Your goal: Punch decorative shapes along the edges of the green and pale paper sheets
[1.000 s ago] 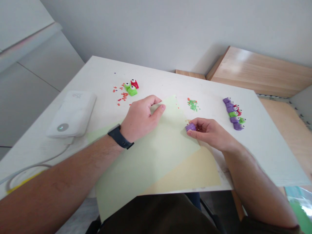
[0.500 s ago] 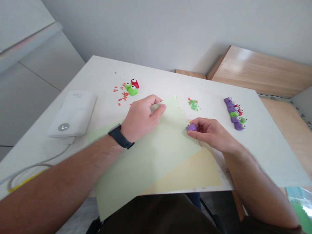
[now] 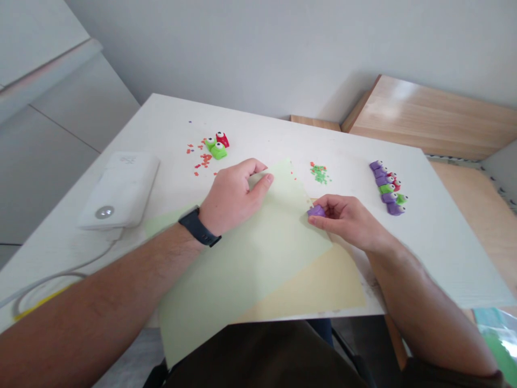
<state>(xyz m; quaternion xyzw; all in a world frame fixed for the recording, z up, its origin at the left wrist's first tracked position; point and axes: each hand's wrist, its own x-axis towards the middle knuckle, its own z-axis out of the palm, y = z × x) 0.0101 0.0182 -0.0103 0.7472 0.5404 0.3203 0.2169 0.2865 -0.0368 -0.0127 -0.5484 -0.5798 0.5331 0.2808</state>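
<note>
My right hand (image 3: pixel 343 218) pinches a small purple craft punch (image 3: pixel 316 211) at the right edge of a pale green sheet of paper (image 3: pixel 258 253). Thumb and fingers close round it, and its far side is partly hidden. My left hand (image 3: pixel 238 188), with a dark watch on the wrist, rests on the upper part of that sheet. Its thumb and index finger are apart with nothing between them; the other fingers are tucked out of sight. A yellowish sheet (image 3: pixel 319 285) lies partly under the green one, along the table's front edge.
Red and green one-eyed punches (image 3: pixel 218 146) stand beside red paper bits (image 3: pixel 205 160). Green bits (image 3: pixel 320 173) lie beyond my right hand. Several purple, green and red punches (image 3: pixel 388 188) are lined up at right. A white device (image 3: pixel 121 188) with a cable is at left.
The whole view has shifted very slightly. Both hands, the paper and the purple punch keep nearly the same places.
</note>
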